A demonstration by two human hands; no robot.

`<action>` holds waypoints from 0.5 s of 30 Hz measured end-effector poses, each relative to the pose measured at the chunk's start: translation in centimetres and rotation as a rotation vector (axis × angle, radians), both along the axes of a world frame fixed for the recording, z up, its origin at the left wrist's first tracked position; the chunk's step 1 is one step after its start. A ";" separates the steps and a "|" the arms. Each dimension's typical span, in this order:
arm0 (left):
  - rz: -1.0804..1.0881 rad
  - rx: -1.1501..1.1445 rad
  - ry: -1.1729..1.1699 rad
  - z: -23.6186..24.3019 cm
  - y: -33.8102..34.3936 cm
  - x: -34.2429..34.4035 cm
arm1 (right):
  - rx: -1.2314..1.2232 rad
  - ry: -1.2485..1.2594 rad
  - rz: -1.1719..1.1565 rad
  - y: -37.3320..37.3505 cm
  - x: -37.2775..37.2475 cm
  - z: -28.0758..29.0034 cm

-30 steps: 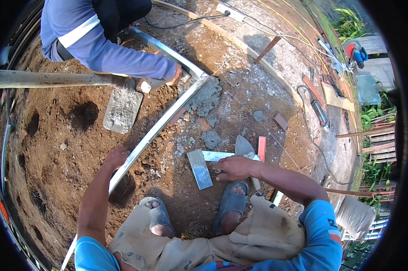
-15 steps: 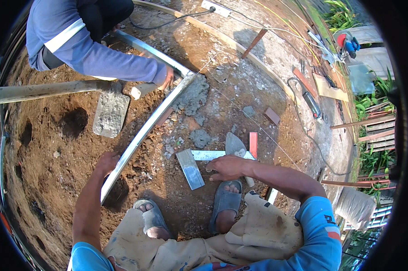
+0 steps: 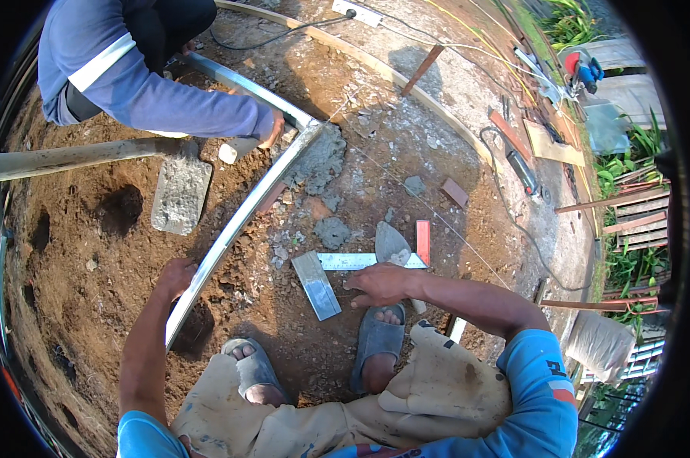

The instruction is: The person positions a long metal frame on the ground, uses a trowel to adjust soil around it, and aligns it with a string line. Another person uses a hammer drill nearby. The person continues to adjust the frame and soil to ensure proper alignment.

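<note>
My left hand (image 3: 175, 276) grips the long silver metal profile (image 3: 230, 225) at its side, where it runs diagonally up to a corner joint over grey mortar (image 3: 320, 156). My right hand (image 3: 383, 284) hangs open with fingers apart near a steel square (image 3: 349, 261) with a red handle (image 3: 423, 243). Beside that hand lie a flat grey metal-faced block (image 3: 317, 290) and a pointed trowel (image 3: 389, 237) with mortar on it. My sandalled feet are just below.
A crouching co-worker in a blue sleeve (image 3: 177, 107) reaches to the profile's corner. A shovel (image 3: 181, 195) rests by dug holes (image 3: 120, 210). Wooden formwork (image 3: 360, 57), string lines, cables, a power strip (image 3: 356, 11), a black power tool (image 3: 520, 172) and a red-and-blue tool (image 3: 585, 70) lie around.
The whole scene has shifted left in view. My hands keep about the same places on the profile and near the square. The co-worker's hand at the corner has moved slightly.
</note>
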State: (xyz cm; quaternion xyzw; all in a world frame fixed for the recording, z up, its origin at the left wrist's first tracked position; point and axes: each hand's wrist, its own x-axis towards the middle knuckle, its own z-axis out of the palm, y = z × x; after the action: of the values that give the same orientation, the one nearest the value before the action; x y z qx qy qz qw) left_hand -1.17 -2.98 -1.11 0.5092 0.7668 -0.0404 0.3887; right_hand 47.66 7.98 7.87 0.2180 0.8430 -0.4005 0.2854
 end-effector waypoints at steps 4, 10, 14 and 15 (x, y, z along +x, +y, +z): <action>-0.018 0.035 -0.011 -0.7 -0.2 -0.5 | 0.003 -0.027 0.030 0.1 -0.3 0.3; -0.148 0.058 0.037 -0.5 0.0 -0.3 | -0.005 -0.049 0.029 0.0 -0.4 0.7; -0.113 -0.027 0.061 0.8 0.4 0.4 | -0.006 -0.049 0.026 -0.1 -0.4 0.8; -0.057 -0.046 0.062 1.1 0.5 0.6 | -0.011 -0.053 0.025 -0.1 -0.4 0.9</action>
State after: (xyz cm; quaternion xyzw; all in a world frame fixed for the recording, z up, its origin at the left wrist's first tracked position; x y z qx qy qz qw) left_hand -0.57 -2.49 0.00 0.5202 0.7626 -0.0848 0.3750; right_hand 47.26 7.91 8.73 0.2166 0.8354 -0.3958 0.3139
